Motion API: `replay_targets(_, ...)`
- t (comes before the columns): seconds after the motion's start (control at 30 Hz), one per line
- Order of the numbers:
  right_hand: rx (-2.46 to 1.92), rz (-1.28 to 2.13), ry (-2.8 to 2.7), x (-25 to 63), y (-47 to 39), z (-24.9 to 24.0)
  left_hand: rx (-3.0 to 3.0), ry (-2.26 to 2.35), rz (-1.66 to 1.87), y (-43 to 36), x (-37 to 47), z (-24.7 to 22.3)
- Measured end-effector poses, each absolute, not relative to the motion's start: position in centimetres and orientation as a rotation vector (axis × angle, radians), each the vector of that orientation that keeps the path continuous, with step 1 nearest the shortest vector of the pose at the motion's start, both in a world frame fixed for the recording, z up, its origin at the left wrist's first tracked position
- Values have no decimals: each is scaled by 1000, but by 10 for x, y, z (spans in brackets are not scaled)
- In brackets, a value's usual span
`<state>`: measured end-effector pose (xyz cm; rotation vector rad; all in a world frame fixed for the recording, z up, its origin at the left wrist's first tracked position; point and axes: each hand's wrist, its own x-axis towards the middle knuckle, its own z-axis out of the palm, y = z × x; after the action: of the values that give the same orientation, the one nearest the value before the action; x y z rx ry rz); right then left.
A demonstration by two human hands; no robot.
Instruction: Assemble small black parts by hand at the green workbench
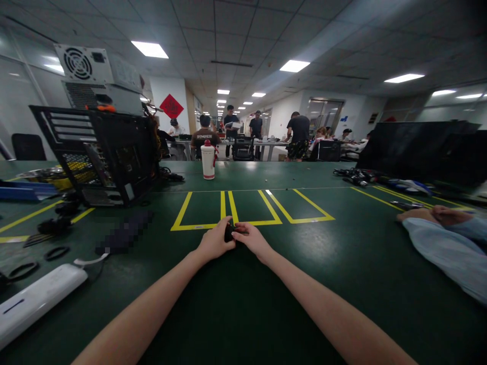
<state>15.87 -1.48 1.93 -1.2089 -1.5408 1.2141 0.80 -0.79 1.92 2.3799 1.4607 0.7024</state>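
Black small part [229, 232] between our left hand [216, 240] and right hand [252, 240], nearer us than the cup [208, 160]; left fingers clamped on it, right grip unclear.

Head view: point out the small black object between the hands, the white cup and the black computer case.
Small black object [229, 233]: head view, its visible middle.
White cup [208, 163]: head view, middle of its body.
Black computer case [131, 163]: head view, its dark side.
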Motion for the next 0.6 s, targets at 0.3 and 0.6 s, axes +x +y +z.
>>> replay_targets(0.3,-1024,1296,-1560,159,-14,20,2296,1081,651,-7,-9,23)
replay_targets(0.6,-838,1295,-1576,159,-29,15,2734,1203,707,-28,-10,21)
